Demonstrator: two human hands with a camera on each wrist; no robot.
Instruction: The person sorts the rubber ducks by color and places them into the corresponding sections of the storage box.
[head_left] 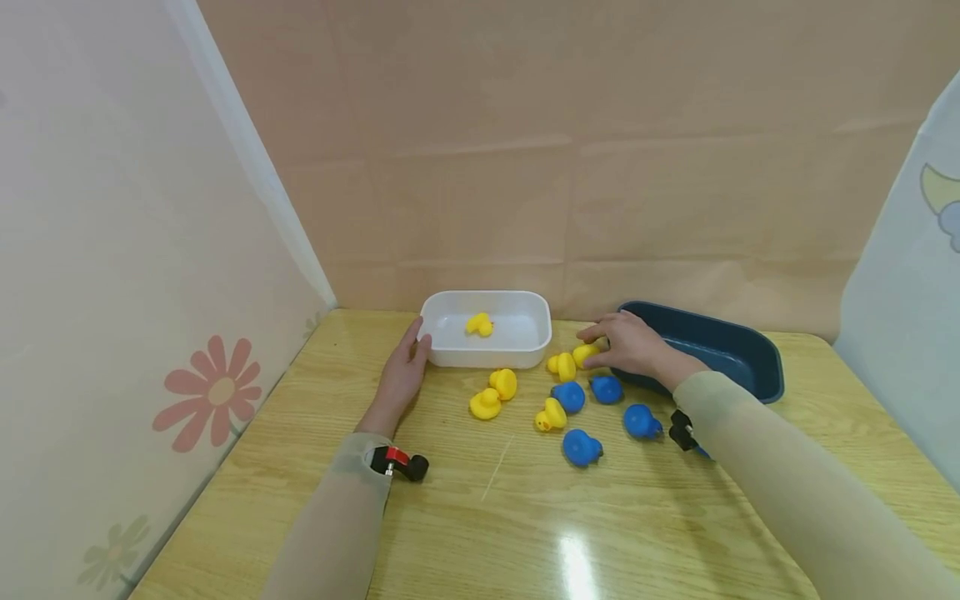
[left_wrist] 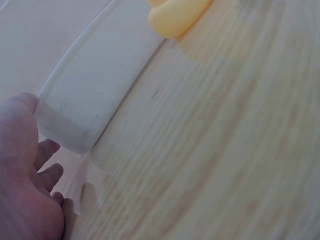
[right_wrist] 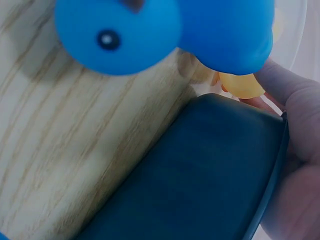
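My left hand [head_left: 401, 375] rests against the left end of a white tray [head_left: 487, 358], thumb at the rim and fingers along the outer wall. One yellow rubber duck [head_left: 480, 324] lies inside that tray. Beside the dark blue tray [head_left: 705, 333], my right hand [head_left: 637, 343] has thumb and fingers around another yellow rubber duck [head_left: 586, 356], which sits on the table. The right wrist view shows this duck [right_wrist: 242, 86] partly hidden behind a blue duck [right_wrist: 117, 37] close to the camera. Touching the held duck's left side is another yellow duck [head_left: 561, 367].
Several blue ducks [head_left: 582, 448] lie on the wooden table [head_left: 465, 508] nearer to me, one partly under the right forearm. More yellow ducks [head_left: 486, 404] sit before the white tray. A paper-covered wall [head_left: 480, 167] stands behind both trays, with light side panels left and right.
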